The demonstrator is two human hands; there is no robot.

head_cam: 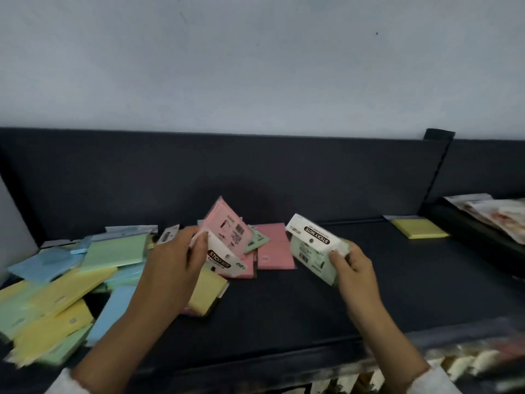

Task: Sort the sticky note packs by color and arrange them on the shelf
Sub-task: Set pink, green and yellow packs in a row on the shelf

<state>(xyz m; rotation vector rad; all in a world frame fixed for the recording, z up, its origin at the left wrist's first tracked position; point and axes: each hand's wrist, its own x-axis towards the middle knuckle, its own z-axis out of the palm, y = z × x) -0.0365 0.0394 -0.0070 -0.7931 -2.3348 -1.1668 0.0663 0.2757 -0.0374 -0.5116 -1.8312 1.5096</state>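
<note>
Left hand (176, 260): pinches a pink pack (227, 231), its long axis tilted up and away.
Right hand (352, 263): grips a green pack (315, 248).
Pink pile (275, 248): flat on the shelf (312, 302), just beyond the left grip, probably nearer it than the right.

Dark shelf (284, 302): mixed heap (56, 285) of blue, green and yellow sticky note packs at its left end, pink packs (275, 248) lying flat at mid-shelf, one yellow pack (419, 228) flat and alone toward the right. One pink pack (227, 231), white "STICKY NOTE" header, barcode side showing, held tilted in the left hand (176, 260). One pale green pack (312, 251), same header, gripped in the right hand (352, 268) above the shelf.
</note>
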